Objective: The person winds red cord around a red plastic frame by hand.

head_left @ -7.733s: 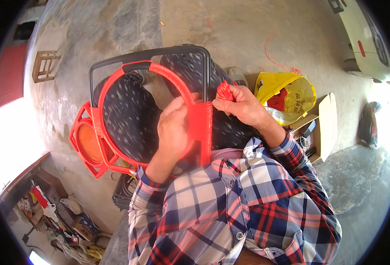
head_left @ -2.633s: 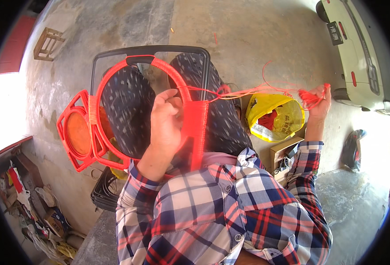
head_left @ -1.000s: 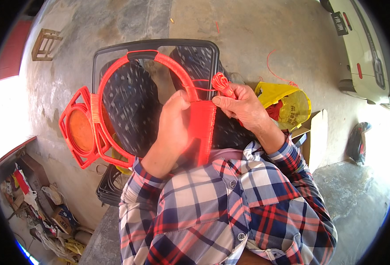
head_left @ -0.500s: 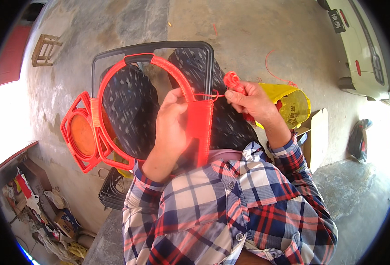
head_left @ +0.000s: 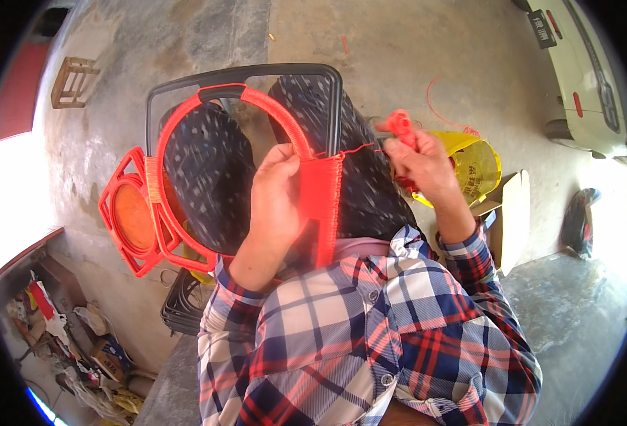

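Note:
Across my lap lies a black frame (head_left: 256, 71) with rounded corners, partly wrapped in red cord. Inside it sits a ring (head_left: 174, 124) bound in the same cord, and a dense red wrapped band (head_left: 320, 186) covers part of the frame's right side. My left hand (head_left: 274, 188) is closed on the ring's right edge beside this band, fingers partly hidden behind it. My right hand (head_left: 420, 160) grips a small bundle of red cord (head_left: 400, 124). From the band's upper corner a thin strand (head_left: 359, 148) runs to that hand.
A yellow bag (head_left: 478, 167) and an open cardboard box (head_left: 513, 220) stand to my right. At left is a red-corded piece with an orange disc (head_left: 133, 218), above stacked black frames (head_left: 182, 302). Farther off are a wooden stool (head_left: 74, 82) and a parked car (head_left: 586, 78).
My right hand has moved right, away from the band, with the cord bundle. The loop at the band's corner has drawn down to a thin strand. My left hand stays in place.

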Tool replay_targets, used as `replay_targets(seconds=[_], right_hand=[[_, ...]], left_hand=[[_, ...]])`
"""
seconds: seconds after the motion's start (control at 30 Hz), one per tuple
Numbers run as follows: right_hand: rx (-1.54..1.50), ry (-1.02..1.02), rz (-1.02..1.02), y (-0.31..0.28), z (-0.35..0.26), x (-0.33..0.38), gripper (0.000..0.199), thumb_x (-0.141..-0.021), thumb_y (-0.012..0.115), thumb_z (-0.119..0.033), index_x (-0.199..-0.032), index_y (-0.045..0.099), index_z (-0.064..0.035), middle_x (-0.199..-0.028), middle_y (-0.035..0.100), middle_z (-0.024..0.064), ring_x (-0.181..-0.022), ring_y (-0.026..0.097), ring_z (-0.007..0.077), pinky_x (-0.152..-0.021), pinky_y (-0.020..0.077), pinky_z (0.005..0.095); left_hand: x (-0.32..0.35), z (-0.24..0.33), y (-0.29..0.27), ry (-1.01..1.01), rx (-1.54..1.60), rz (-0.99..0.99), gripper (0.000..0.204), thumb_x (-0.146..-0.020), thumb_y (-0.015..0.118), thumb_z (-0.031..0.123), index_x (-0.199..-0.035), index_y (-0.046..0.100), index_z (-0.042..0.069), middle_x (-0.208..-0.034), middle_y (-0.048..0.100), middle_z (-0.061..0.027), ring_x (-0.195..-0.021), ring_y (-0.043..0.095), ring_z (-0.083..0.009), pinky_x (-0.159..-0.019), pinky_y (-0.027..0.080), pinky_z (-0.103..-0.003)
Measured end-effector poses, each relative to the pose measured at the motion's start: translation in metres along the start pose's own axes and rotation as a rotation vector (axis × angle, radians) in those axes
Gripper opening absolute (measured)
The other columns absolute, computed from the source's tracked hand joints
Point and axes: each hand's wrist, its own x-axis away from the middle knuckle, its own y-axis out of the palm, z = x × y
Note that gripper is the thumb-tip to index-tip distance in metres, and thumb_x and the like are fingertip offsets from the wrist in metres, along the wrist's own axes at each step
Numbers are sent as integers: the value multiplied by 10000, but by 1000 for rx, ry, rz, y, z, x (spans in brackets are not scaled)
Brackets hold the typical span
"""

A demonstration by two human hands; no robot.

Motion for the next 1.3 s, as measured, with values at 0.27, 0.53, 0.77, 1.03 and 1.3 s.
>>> replay_targets(seconds=[0.27, 0.53, 0.77, 1.03, 1.3], right_hand=[[188, -62, -246, 23, 9, -16, 285, -897, 661, -334, -851, 618, -56, -606, 492, -47, -566, 444, 42, -526, 369, 225], [-8, -21, -246, 20, 7, -13, 294, -890, 675, -327, -784, 578, -71, -608, 497, -51, -559, 429, 38, -511, 342, 220], [-14, -12, -248, 20, 9, -14, 290, -891, 677, -314, -783, 570, -67, -617, 497, -52, -566, 429, 37, -515, 338, 215], [-45, -16, -218, 17, 22, -14, 271, -892, 676, -299, -780, 569, -76, -614, 485, -57, -548, 402, 33, -495, 313, 214], [-67, -7, -212, 5, 33, -19, 278, -882, 676, -313, -817, 588, -57, -611, 464, -61, -537, 388, 34, -491, 307, 213]], left_hand=[[1, -7, -6, 34, -97, 31, 195, -982, 475, 160, -1071, 519, -8, -942, 611, -117, -806, 650, -218, -700, 584, -407], [4, -3, 1, 32, -77, -11, 160, -959, 469, 87, -1079, 528, -1, -971, 613, -91, -855, 623, -168, -765, 522, -307], [0, -2, 1, 26, -125, 0, 238, -851, 420, 64, -1048, 514, -31, -982, 600, -128, -886, 636, -215, -792, 558, -377], [-5, -1, 1, 24, -214, 14, 222, -810, 422, 50, -997, 524, -15, -939, 602, -126, -824, 623, -192, -735, 535, -326], [-5, -6, -5, -31, 10, -53, 252, -810, 499, 57, -1050, 539, -10, -1018, 594, -134, -894, 635, -247, -798, 561, -409]])
